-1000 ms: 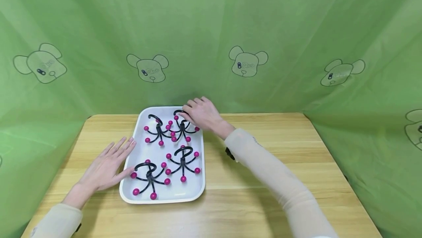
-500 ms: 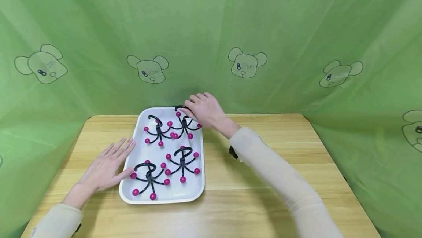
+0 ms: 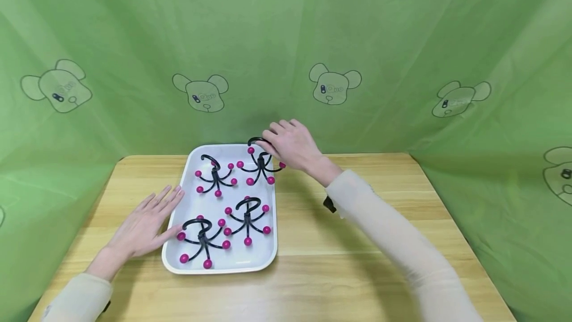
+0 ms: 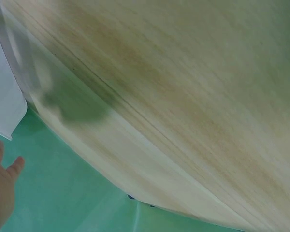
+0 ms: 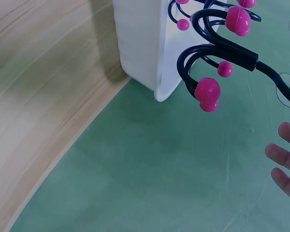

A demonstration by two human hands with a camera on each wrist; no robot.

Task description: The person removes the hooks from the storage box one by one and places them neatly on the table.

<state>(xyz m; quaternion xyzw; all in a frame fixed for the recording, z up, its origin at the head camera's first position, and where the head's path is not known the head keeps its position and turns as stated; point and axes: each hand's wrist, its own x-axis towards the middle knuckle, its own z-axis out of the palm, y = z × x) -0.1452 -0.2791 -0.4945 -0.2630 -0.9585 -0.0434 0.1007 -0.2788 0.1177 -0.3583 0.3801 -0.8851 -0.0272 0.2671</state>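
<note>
- Black claw hook point(image 3: 261, 164), pink-tipped: your right hand point(image 3: 290, 144) pinches its curved top between the fingers, over the white tray point(image 3: 237, 263) at the far right corner.
- Lift it clear of the rim, level, so no ball tip snags.
- Your left hand point(image 3: 145, 225) lies with fingers spread at the left rim; use it to steady.
- Count: one tray; four hooks, one held, others being far-left hook point(image 3: 215, 174), near-left hook point(image 3: 203, 238), near-right hook point(image 3: 248, 219), six balls each.

Before the curtain point(image 3: 277, 24), a tray point(image 3: 219, 270) on the table point(image 3: 357, 242) has three massagers point(image 3: 248, 219) inside, another massager point(image 3: 261, 164) over its back right corner
</note>
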